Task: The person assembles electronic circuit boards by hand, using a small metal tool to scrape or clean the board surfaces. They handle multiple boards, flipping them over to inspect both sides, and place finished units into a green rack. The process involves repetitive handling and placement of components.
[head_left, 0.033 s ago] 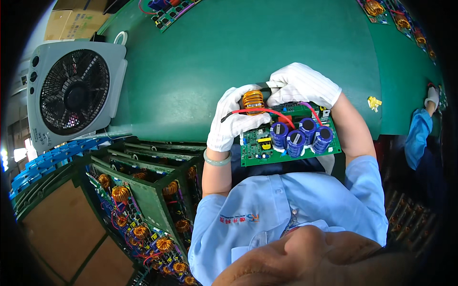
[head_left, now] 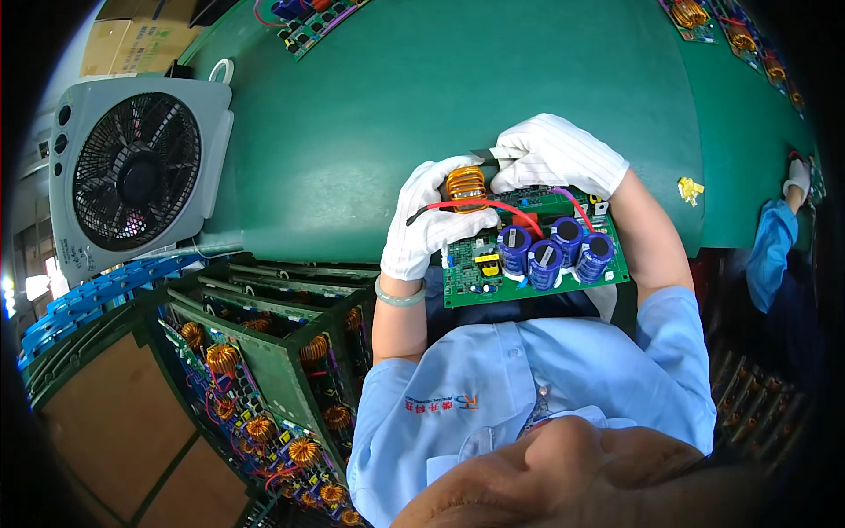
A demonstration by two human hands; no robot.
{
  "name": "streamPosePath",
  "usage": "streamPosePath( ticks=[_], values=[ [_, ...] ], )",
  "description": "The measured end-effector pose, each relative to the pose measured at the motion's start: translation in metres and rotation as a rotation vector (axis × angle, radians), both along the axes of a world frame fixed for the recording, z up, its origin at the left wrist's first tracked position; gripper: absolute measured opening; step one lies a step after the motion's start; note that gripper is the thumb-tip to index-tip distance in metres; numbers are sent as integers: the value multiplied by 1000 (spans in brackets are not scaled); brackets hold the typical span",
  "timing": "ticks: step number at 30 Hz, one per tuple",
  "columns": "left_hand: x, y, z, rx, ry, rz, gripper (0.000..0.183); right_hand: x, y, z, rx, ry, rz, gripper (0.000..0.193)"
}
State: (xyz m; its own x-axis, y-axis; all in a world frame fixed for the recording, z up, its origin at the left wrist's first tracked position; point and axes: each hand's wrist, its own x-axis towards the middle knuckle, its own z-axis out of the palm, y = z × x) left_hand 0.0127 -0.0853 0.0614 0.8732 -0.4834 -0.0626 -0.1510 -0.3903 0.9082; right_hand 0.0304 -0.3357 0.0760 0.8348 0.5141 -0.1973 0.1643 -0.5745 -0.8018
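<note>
A green circuit board (head_left: 466, 295) is held up at the table's near edge, with several blue cylindrical capacitors (head_left: 545, 255) on it. A copper-wound coil (head_left: 466, 189) stands at its far left corner. My left hand (head_left: 422, 216), in a white glove, grips the board there, thumb and fingers around the coil. My right hand (head_left: 559, 157), gloved too, is closed at the far edge beside the coil, pinching a thin dark strip (head_left: 483, 156). The fingertips partly hide that strip. A red wire (head_left: 475, 202) arches from the board over to my left glove.
A grey box fan (head_left: 141, 172) stands on the left of the green table (head_left: 370, 97). Green racks (head_left: 255, 361) hold several coil-bearing boards at lower left. More boards (head_left: 321, 22) lie at the far edge. A yellow scrap (head_left: 690, 191) and another person's gloved hand (head_left: 797, 179) are at right.
</note>
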Motion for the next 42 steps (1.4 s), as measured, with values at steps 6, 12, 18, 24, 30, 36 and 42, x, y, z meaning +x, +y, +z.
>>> streamPosePath(
  ticks=[6, 12, 18, 24, 30, 36, 42],
  values=[
    [3, 3, -1, 16, -19, -63, 72, 5, 0, -7, -47, -11, -30, 44],
    [0, -4, 2, -20, 44, 13, 70, 5, 0, -5, -82, -6, -12, 43],
    [1, -1, -8, -38, 35, 40, 71, 5, -2, -24, 14, -106, 66, 39],
    [0, 0, -6, -62, 94, 46, 72, 5, -31, -9, 15, -175, 84, 42],
    [2, -2, -9, -73, 72, 25, 73, 1, -44, -4, 12, -140, 102, 45],
    [2, -2, -6, -86, 123, 38, 74, 0, -40, 4, -125, -132, 137, 34],
    [3, -3, -4, -59, 95, 30, 74, 0, -39, -4, -124, -167, 119, 27]
  ],
)
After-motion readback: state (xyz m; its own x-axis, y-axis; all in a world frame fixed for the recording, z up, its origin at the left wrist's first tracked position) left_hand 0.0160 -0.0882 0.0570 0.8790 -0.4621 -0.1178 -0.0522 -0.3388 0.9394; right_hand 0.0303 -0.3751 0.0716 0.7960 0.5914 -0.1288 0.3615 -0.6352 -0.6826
